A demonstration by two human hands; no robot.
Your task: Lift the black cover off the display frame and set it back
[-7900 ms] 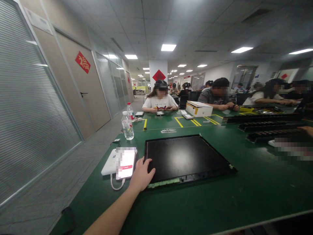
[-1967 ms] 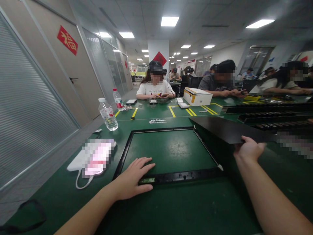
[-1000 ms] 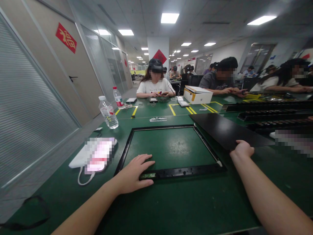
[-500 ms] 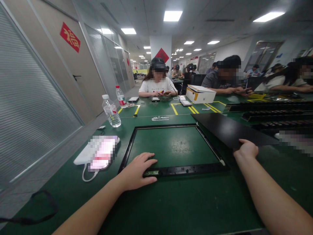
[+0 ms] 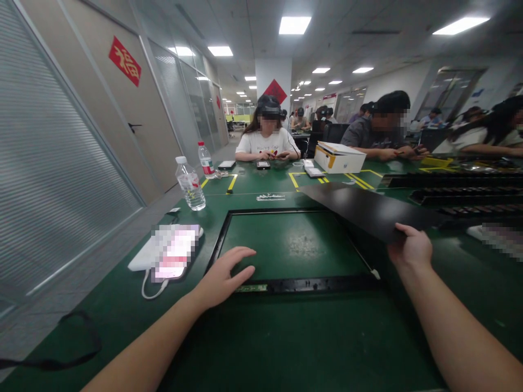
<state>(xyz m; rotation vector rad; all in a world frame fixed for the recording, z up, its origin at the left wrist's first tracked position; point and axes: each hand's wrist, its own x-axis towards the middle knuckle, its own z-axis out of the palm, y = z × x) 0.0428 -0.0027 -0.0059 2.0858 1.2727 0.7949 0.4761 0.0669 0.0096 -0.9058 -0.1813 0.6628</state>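
Observation:
A thin black rectangular panel [image 5: 363,209] is gripped at its near edge by my right hand [image 5: 411,247], thumb on top and fingers beneath. The panel is tilted and overlaps the right side of a black rectangular frame [image 5: 318,285], which lies flat on the green table [image 5: 286,337]. My left hand [image 5: 226,272] hovers at the frame's near left corner with thumb and fingers apart, holding nothing. A small green circuit board [image 5: 255,288] shows in the frame's near bar, beside my left hand.
To the left lie a phone [image 5: 175,256] and a white cabled device [image 5: 143,256]. Water bottles [image 5: 190,185] stand behind them. Across the table sits a person [image 5: 267,141] near a white box [image 5: 341,158]. Black strips [image 5: 445,179] are stacked at the right.
The black panel has moved left and up, now covering part of the frame's right side. My left hand has lifted slightly, its fingers curving more. The view has shifted a little.

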